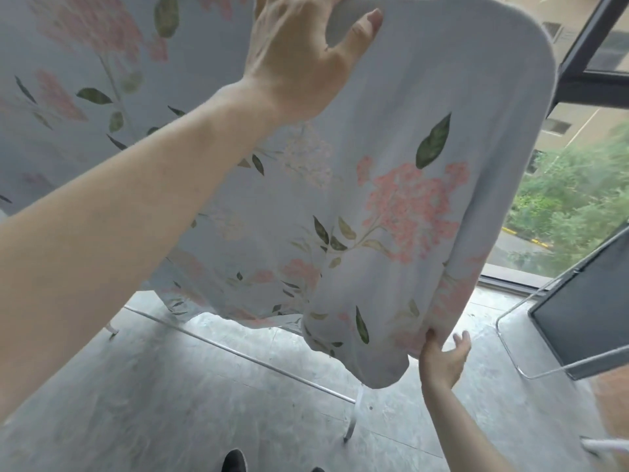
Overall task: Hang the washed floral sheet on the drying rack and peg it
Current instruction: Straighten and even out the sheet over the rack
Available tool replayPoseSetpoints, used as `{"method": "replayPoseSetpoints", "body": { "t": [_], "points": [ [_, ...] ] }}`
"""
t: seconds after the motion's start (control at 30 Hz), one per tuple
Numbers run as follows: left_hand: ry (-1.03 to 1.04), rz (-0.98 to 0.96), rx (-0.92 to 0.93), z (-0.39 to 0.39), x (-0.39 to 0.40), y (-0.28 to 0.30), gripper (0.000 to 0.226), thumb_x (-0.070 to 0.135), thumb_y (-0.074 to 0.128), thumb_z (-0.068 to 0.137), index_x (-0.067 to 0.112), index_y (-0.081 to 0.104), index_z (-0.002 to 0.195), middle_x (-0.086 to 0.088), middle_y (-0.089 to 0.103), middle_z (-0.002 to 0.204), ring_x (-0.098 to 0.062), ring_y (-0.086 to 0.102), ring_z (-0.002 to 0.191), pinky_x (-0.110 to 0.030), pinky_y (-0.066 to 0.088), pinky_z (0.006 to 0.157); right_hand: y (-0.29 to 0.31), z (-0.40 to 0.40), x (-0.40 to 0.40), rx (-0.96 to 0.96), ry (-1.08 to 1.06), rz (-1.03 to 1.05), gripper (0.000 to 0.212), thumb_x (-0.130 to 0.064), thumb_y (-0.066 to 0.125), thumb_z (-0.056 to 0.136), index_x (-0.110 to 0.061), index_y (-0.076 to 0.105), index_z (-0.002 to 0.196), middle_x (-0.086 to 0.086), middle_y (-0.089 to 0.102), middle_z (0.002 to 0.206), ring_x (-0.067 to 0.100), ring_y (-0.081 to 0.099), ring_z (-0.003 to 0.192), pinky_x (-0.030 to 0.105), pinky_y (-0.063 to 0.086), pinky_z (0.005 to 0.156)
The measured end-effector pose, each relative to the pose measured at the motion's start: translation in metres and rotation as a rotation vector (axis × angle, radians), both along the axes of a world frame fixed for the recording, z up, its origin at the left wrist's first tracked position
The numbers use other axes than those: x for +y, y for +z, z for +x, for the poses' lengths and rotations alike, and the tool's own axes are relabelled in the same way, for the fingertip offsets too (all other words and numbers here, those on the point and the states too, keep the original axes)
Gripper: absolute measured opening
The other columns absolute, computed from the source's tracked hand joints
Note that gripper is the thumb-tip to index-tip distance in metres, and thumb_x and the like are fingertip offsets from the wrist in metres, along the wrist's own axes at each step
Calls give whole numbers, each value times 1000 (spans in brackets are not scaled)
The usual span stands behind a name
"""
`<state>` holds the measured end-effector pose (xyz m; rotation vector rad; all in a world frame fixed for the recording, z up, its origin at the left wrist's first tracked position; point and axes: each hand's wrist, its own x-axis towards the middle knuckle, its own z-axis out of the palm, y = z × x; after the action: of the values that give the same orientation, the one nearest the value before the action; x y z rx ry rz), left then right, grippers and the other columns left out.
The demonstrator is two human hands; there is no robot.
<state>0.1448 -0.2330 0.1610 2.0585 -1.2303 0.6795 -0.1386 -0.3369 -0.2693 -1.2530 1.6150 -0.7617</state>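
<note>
The floral sheet [391, 206], pale blue with pink blossoms and green leaves, hangs draped over the top of the drying rack and fills most of the view. My left hand [303, 59] is raised to the sheet's top fold, thumb in front and fingers hidden behind the cloth. Low on the right, my right hand [442, 359] pinches the sheet's bottom hem near its right edge. Of the rack only the metal base bar [245, 357] and a foot [352, 420] show under the sheet. No pegs are visible.
The floor is grey stone tile [170, 403]. A second metal rack frame [510, 349] with a dark panel [585, 311] stands at the right. Behind is a large window with a dark frame [578, 80], trees outside. My shoe tips [235, 461] show at the bottom.
</note>
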Motion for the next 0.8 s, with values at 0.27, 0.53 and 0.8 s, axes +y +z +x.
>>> {"method": "replayPoseSetpoints", "body": {
  "t": [0.27,0.53,0.8],
  "points": [
    [44,-79,-10,-4,-13,2,50,65,45,91,26,65,116,5,59,132,-20,44,132,-25,24,100,48,-8,-33,5,158,-268,44,-35,56,105,-17,56,64,-6,62,56,12,50,53,38,40,57],
    [38,1,-48,2,-13,12,56,71,38,92,25,66,109,2,63,119,-23,49,125,-28,26,92,11,-19,-38,116,159,-158,40,-30,52,100,-22,57,61,2,69,61,31,64,68,41,51,64],
    [4,70,-133,-10,-21,24,57,68,32,97,21,64,98,4,59,91,-22,50,100,-33,28,86,-5,-10,-37,337,259,-29,27,-20,52,94,-14,63,70,11,68,73,40,58,74,36,42,58]
  ]
}}
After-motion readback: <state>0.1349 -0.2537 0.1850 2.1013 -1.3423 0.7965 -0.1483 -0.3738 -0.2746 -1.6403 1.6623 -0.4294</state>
